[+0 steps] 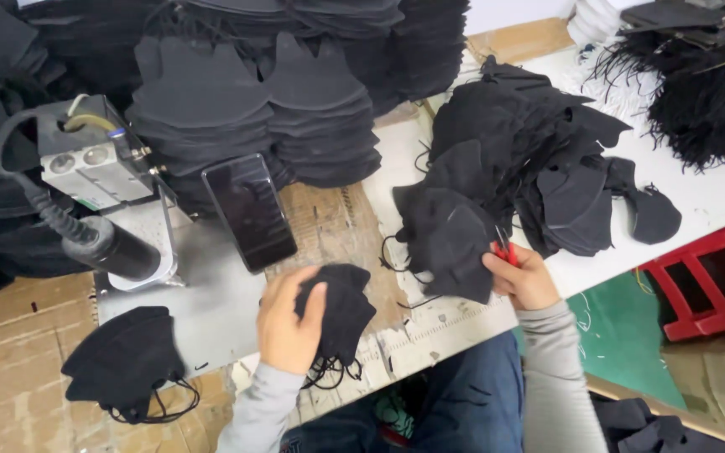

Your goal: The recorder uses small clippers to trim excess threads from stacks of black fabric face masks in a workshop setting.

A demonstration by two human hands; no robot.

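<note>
Head view, looking down at a bench; taking the phone (249, 211) as the landmark. It's a dark glossy slab, lying flat and angled, screen blank.

Left hand (289, 323) sits just below the phone, fingers wrapped over a folded black mask (337, 310), pinning it against the cardboard-covered bench top (333, 222). Ear loops dangle under it at the bench edge, so the grip looks like it's keeping the soft fabric flat and gathered.

Right hand (524, 277) is right of the phone, closed around small red-handled snips (503, 250) while its fingers also pinch the edge of another black mask (451, 243). That mask hangs off the bottom of a loose heap of masks (518, 151), which sprawls up and right of the phone on the white table (715, 197).

Above the phone: neat stacks of mask blanks (253, 101), matte, contoured, tightly nested. Left of the phone: a grey metal machine head (86, 164) with a ribbed black hose and dark cylinder over a grey plate. Lower left of the phone, one finished mask with loops (127, 361) lies alone on the cardboard. Far right, a red plastic crate (711, 281) sits below table level.
</note>
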